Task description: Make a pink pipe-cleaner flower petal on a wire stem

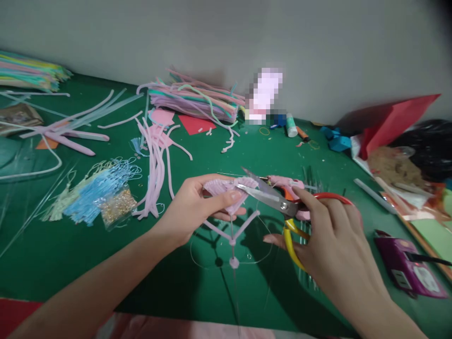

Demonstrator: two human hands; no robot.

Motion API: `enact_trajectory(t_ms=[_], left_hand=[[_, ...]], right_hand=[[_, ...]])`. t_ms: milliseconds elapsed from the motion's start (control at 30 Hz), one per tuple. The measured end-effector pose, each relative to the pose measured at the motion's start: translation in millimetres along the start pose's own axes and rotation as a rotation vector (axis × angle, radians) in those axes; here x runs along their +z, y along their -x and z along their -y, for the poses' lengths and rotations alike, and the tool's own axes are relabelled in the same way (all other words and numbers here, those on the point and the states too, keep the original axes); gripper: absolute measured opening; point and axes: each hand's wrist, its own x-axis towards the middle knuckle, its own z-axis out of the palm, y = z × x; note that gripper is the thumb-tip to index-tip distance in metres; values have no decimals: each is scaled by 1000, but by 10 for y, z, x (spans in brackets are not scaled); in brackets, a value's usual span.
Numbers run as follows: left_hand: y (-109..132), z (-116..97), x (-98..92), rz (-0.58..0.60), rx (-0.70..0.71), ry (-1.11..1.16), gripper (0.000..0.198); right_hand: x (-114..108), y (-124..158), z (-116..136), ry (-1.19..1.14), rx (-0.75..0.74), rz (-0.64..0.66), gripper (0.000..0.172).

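My left hand [197, 205] pinches a pale pink pipe-cleaner flower [237, 203] by its ridged head. Below the head, a thin stem carries a V-shaped pair of pink pipe-cleaner pieces [232, 241] and a small pink knob [234, 262]. In my right hand [328, 226] is a pair of scissors [284, 205] with one red and one yellow handle. The blades are parted, and one blade tip reaches the flower's head near my left thumb. A pink glue gun [286, 182] lies on the table just behind the scissors.
Pink pipe cleaners [155, 174], blue tassels [93, 190] and a bag of gold beads [118, 205] lie to the left. A pipe-cleaner bundle [197, 99] rests by the wall. At right are a purple power strip [406, 263] and a red sheet [395, 122].
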Motion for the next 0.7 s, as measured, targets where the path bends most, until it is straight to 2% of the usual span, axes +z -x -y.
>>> enact_trajectory(t_ms=[133,367,467,533,600,700], left_hand=[[-17,23,-14,-9,-15,-8,22],[-23,-6,-33,-32,-20,-30,21],[-19,-17,-42,-31,-35,-72,23],[-18,-22,-41,-26,-48,-105,25],[-17,-31,-36,-26,-62,-118,24],[-13,-49,-33,-23,-92,-100,22]], right_hand=[[80,10,-28,12,-4,40,77],[373,104,-226,-204,-28,26,85],[433,108,-279,-210,-76,-19,89],[390,89,-250,-141,-74,-41,86],[301,61,-185,-49,1,-70,81],[174,35,-92,-17,63,-25,63]])
